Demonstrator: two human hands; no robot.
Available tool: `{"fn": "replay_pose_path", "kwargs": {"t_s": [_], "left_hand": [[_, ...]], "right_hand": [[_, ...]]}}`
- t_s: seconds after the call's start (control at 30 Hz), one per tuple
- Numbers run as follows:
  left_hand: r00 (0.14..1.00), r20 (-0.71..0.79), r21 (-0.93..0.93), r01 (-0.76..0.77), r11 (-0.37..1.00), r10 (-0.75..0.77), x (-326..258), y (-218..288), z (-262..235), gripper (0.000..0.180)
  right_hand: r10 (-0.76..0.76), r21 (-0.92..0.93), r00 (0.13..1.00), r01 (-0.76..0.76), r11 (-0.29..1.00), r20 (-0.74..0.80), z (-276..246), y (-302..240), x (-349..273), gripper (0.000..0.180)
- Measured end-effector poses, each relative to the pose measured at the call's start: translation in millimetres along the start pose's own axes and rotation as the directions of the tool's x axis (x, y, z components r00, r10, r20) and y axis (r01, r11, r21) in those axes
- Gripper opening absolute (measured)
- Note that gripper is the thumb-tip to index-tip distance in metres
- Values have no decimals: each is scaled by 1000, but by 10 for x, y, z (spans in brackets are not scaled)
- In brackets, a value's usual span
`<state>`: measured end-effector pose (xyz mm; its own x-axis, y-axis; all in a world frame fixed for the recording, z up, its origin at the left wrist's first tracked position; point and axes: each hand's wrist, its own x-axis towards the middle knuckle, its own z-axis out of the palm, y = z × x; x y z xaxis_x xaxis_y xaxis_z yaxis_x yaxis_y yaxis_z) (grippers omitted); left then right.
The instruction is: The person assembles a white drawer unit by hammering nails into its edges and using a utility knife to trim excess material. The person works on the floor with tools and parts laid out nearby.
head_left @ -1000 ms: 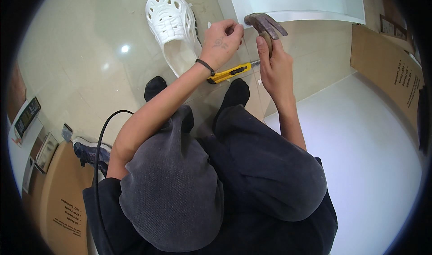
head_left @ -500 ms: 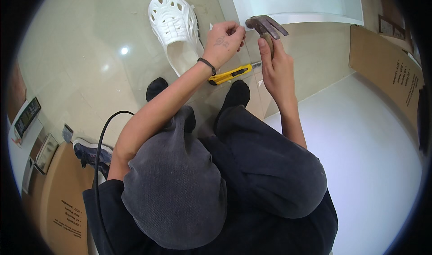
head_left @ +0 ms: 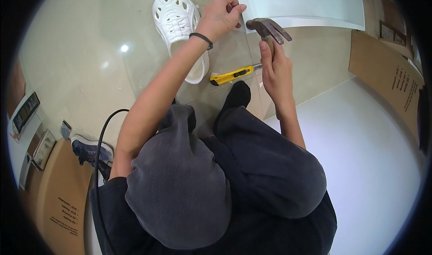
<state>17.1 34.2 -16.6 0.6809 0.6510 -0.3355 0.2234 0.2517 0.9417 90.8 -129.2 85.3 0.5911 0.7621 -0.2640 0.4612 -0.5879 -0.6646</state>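
One claw hammer (head_left: 268, 29) in right hand (head_left: 276, 73), one yellow utility knife (head_left: 232, 75), one white clog (head_left: 180, 28)

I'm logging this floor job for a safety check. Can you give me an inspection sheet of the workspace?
Surface: glossy tiled floor.
Job's things: claw hammer beside the edge of a white panel.
Clutter: white clog, yellow utility knife, dark shoe.
Hands: right hand grips the hammer handle; left hand pinches at the panel edge; what it holds is too small to tell.
Cables: black cable by the left arm.
Surroundings: cardboard sheets, white board.
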Motion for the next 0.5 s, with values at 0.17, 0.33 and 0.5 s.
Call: {"fn": "replay_pose_path", "kwargs": {"t_s": [0.17,0.33,0.5], "left_hand": [[997,-15,121,-74,990,77,-25,27,22,28],[992,-42,180,-108,978,118,9,-30,41,29],[995,-33,193,-81,978,89,12,-47,24,29]], "right_hand": [[7,3,1000,-7,1000,-15,21,11,0,38],[15,46,998,-13,999,-59,55,46,-9,36],[18,6,998,-18,1000,-53,24,-27,-6,37]]}}
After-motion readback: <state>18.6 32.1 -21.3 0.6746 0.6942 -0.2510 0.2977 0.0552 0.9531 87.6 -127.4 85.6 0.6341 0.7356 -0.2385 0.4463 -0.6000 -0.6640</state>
